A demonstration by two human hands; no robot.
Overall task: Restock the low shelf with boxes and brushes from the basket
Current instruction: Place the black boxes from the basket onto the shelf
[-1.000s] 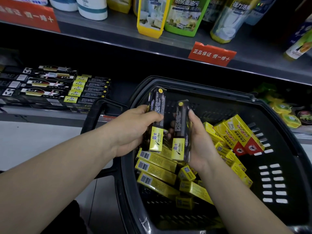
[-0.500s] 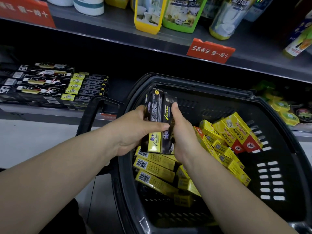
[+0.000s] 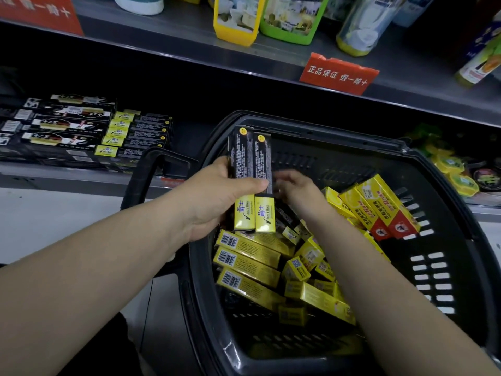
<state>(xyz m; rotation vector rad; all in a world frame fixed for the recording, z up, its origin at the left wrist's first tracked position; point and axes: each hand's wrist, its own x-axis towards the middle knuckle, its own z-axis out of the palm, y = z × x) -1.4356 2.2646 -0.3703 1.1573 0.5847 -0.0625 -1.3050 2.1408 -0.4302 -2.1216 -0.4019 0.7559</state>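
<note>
Scene: a person's view down over a black basket (image 3: 447, 185) held in front of a shop's low shelf (image 3: 67, 175).
Left hand: the left hand (image 3: 217, 196) gripped two black boxes (image 3: 253, 180) side by side, thumb across their fronts. They stood upright over the basket's left side, yellow ends down.
Right hand: the right hand (image 3: 295, 185) reached into the basket just beside those two boxes. It was blurred, so I cannot tell whether it was open or holding anything.
Shelf stock: a shelf stack (image 3: 130, 137) of matching black boxes lay flat at the left of the low shelf, with longer black packs (image 3: 62, 123) touching it on the far left.
Progress: by my judgement the job was partly done. Some stock was already on the shelf, two boxes were in hand but not yet placed, and most of the basket's load was left.
Count in hand: two boxes.
Count on shelf: five yellow ends showed in the stack, and about four rows of longer packs.
Count in basket: three yellow boxes (image 3: 249, 264) with barcodes lay in a row at the left. Two red-ended boxes (image 3: 379, 204) leaned at the right. A jumble of more yellow boxes between them was too tangled to count.
Brushes: none could be picked out.
Above: an upper shelf (image 3: 189, 47) carried bottles and a red tag (image 3: 339, 73).
</note>
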